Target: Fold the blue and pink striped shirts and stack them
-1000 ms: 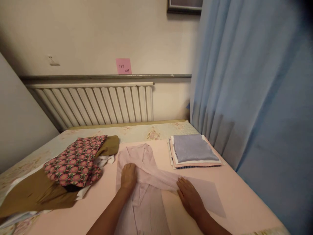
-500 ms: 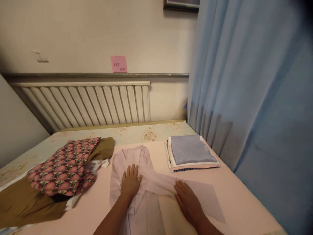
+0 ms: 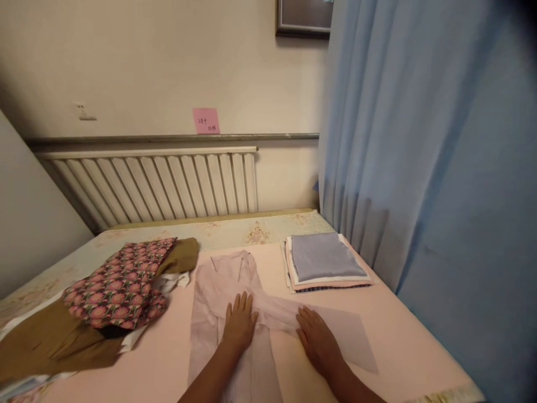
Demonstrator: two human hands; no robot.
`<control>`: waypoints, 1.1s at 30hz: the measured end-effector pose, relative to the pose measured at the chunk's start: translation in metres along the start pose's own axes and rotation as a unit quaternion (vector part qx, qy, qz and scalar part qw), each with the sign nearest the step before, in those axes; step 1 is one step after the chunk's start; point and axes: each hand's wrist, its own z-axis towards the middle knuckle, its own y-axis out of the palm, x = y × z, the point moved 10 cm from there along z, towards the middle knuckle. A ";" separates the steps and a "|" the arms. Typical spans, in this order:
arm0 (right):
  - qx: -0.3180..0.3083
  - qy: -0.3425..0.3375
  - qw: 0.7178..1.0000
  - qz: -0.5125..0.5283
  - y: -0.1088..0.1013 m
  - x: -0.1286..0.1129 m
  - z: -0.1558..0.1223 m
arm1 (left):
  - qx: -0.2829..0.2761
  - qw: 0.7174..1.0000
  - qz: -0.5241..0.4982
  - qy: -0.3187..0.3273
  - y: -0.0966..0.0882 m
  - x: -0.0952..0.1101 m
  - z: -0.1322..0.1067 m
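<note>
A pale pink collared shirt (image 3: 226, 280) lies flat on the pink sheet of the bed, collar away from me. One sleeve (image 3: 344, 338) stretches out to the right across the sheet. My left hand (image 3: 240, 323) lies flat and open on the shirt's chest, fingers together pointing away. My right hand (image 3: 318, 340) rests open, palm down, on the sleeve where it leaves the body of the shirt.
A heap of loose clothes, floral fabric (image 3: 119, 282) over olive-brown cloth (image 3: 50, 344), lies at the left. A stack of folded clothes (image 3: 325, 260) sits at the right, by a blue curtain (image 3: 419, 157). A radiator (image 3: 155, 184) lines the far wall.
My left hand has opened flat and slid rightward across the shirt's chest, closer to my right hand. The right hand has barely moved on the sleeve.
</note>
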 end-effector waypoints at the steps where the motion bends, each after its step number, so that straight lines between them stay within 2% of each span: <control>1: 0.000 -0.001 1.000 0.000 0.000 0.000 0.000 | -0.004 1.000 0.001 -0.001 -0.001 0.003 -0.003; 6: 0.001 -0.002 1.000 0.007 0.000 0.000 -0.001 | -0.011 1.000 -0.009 -0.004 -0.009 0.011 -0.021; 10: 0.008 0.007 1.000 0.014 0.001 0.002 -0.002 | -0.006 1.000 -0.021 -0.006 -0.012 0.008 -0.037; 14: 0.015 0.009 1.000 0.015 0.000 0.001 -0.003 | 0.021 0.999 -0.025 -0.004 -0.020 -0.006 -0.054; 19: 0.021 0.007 1.000 0.014 -0.002 -0.001 -0.003 | 0.044 0.998 -0.007 -0.042 -0.029 -0.039 -0.080; 23: 0.027 0.011 0.999 0.020 0.000 0.001 -0.005 | 0.046 0.995 0.017 -0.081 -0.024 -0.067 -0.100; 26: 0.025 0.012 0.999 0.027 0.004 0.003 -0.007 | 0.043 0.994 0.026 -0.096 -0.014 -0.079 -0.113; 30: 0.019 0.010 0.999 0.023 0.005 0.003 -0.007 | 0.036 0.992 0.026 -0.115 -0.002 -0.085 -0.125; 33: 0.020 0.002 1.000 0.015 0.005 0.002 -0.008 | 0.057 0.993 0.042 -0.094 -0.003 -0.081 -0.130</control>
